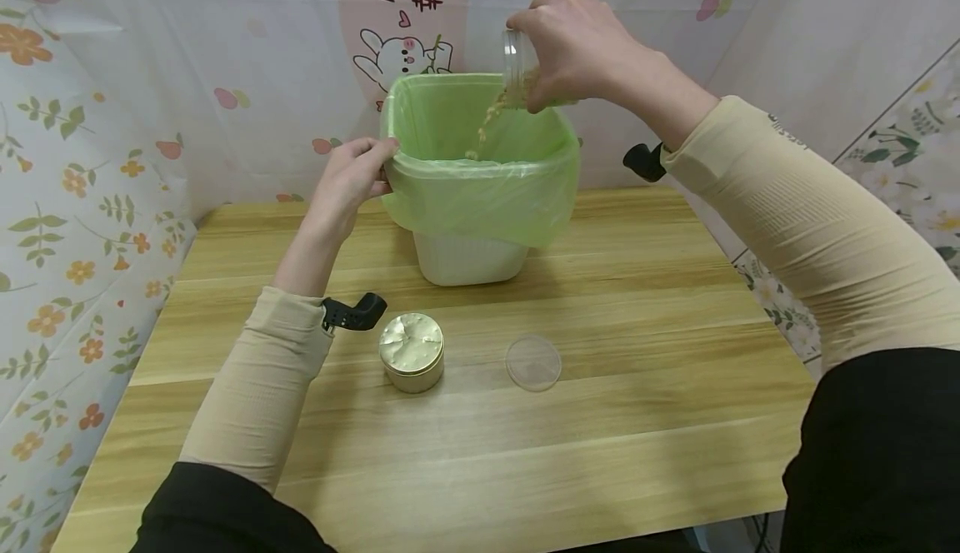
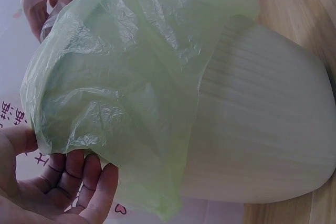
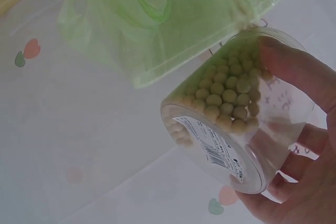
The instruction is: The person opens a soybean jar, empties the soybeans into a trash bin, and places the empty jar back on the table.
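Note:
Tipped over the bin's right rim, a transparent jar is gripped by my right hand. Small round pale-yellow balls stream from its mouth into the bin. In the right wrist view many more balls lie along the jar's lower side, and a barcode label shows on its base. A light green bag lines the white trash bin and hangs over its rim. My left hand pinches the bin's left rim through the bag, thumb on one side and curled fingers on the other.
A round gold tin stands on the wooden table in front of the bin. To its right lies a thin transparent disc. Behind the bin hangs a printed cloth.

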`<state>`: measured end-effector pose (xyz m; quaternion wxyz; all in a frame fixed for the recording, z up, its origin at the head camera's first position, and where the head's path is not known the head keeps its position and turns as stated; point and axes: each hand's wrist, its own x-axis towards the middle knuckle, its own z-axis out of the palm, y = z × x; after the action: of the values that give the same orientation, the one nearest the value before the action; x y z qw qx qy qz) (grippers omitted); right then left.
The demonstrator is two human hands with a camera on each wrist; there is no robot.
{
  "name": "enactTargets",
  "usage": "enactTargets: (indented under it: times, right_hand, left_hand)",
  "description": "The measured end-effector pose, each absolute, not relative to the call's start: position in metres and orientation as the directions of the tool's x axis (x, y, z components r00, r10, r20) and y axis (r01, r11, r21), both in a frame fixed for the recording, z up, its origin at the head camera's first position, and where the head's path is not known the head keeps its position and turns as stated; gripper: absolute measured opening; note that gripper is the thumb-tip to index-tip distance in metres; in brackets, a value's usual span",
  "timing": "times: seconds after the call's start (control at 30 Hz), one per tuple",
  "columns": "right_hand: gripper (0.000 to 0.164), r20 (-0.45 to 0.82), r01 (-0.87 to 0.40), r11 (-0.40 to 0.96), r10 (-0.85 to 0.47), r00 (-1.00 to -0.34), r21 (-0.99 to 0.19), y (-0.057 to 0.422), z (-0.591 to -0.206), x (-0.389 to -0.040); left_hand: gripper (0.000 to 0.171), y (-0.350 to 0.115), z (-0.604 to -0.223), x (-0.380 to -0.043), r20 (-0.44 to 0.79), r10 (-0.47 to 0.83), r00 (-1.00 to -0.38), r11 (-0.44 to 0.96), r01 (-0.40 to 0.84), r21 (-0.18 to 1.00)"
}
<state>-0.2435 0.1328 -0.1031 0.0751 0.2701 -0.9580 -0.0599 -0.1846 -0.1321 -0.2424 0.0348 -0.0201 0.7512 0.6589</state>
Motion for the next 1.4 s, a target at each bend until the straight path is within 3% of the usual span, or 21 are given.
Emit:
enactTargets:
  times: [1.1, 1.4]
  right_hand:
    - [0.092, 0.155, -0.542, 0.814, -0.575, -0.804, 0.209, 0.1308, -0.1033, -0.2384]
    - [0.083, 0.166, -0.569, 0.784, -0.613, -0.772, 0.25, 0.1299, -0.1044, -0.2369]
  left_hand:
    - [0.033, -0.1344, -0.2432, -0.1854, -0.071, 0.023, -0.997, 0.148, -0.067, 0.987]
    - [0.033, -0.1345, -0.2434, -0.1857, -0.072, 0.023, -0.997, 0.151, -0.068, 0.986]
